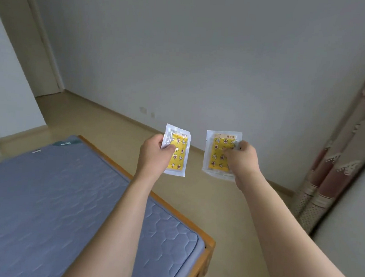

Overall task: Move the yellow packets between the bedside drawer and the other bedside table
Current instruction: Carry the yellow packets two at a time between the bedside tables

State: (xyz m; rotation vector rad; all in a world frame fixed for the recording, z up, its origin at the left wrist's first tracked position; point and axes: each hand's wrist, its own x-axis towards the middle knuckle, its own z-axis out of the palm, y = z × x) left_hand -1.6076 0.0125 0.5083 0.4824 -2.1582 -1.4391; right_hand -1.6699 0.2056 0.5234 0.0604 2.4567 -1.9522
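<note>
My left hand (154, 150) pinches one yellow packet (177, 154); my right hand (242, 157) pinches another yellow packet (218, 156), both held above the floor (226, 207) past the bed's (63, 194) corner.

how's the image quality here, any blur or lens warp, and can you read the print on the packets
Head view: soft, even light, no glare; wide-angle warp bends the curtain and door frame; edges smeared; the packet in the left hand and the one in the right hand show their yellow pattern, but the print is too blurred to read.
</note>
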